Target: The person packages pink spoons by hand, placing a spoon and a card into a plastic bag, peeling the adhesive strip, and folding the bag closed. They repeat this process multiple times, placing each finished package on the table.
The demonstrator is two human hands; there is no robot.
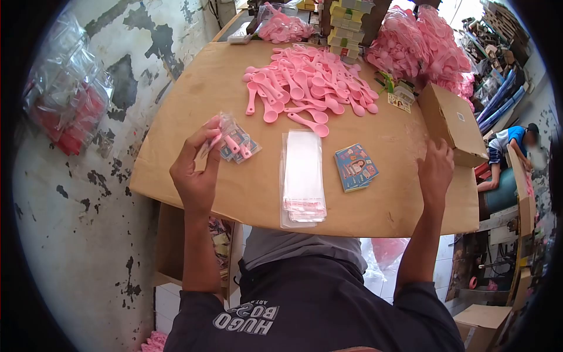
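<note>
My left hand is closed in a pinch on a pink spoon in a clear plastic bag, over the left side of the table. Just beyond its fingers lie several bagged pink spoons with printed cards. Beside the cardboard box, my right hand is held palm down, fingers loosely bent and apart, with nothing visible in it. Between the hands lie a stack of clear plastic bags and a small stack of blue printed cards. A heap of loose pink measuring spoons covers the far middle.
The brown cardboard box stands at the table's right edge. Behind are large bags of pink spoons and stacked card bundles. A peeling wall is on the left. Another person sits at far right.
</note>
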